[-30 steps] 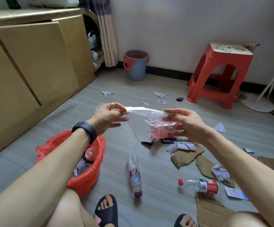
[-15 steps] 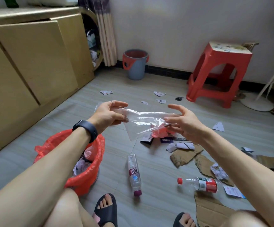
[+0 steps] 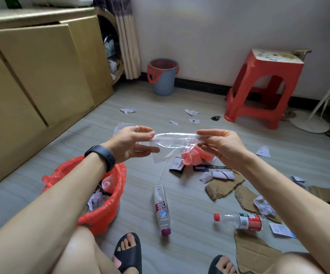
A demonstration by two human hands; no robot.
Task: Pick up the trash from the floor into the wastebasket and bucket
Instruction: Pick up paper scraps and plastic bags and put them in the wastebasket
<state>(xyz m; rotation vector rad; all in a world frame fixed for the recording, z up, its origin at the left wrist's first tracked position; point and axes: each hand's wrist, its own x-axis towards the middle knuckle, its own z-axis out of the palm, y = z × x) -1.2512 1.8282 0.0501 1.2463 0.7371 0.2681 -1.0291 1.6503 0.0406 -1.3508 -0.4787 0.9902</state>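
Left hand (image 3: pixel 132 144), right hand (image 3: pixel 223 147) each pinch clear bag (image 3: pixel 170 143), taut between them. Wastebasket (image 3: pixel 108 211) part-filled. Left on floor (image 3: pixel 189 200): soda bottle (image 3: pixel 161 209), red-capped bottle (image 3: pixel 241 221), cardboard (image 3: pixel 223 186), paper scraps (image 3: pixel 191 112).

The left forearm (image 3: pixel 61 194) hides part of the wastebasket (image 3: pixel 100 214) rim. The near cardboard sheet (image 3: pixel 255 256) runs off the bottom edge. Print on the far paper scraps (image 3: pixel 191 112) is too small to read.
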